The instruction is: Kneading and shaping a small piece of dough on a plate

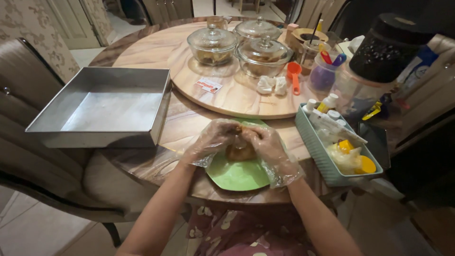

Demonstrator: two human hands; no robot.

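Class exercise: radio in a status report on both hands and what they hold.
Left hand and right hand, gloved, both closed on brown dough lump. Lump over green plate. Metal tray beside, apart.

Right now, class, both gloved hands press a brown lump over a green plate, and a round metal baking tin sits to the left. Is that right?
Not quite. In the head view the metal baking tin is square, not round. The rest holds: the left hand and right hand, both gloved, press the brown lump over the green plate.

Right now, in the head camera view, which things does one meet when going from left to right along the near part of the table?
Square metal baking pan → left hand in a clear plastic glove → brown lump of dough over the green plate → right hand, also gloved → teal basket of small bottles.
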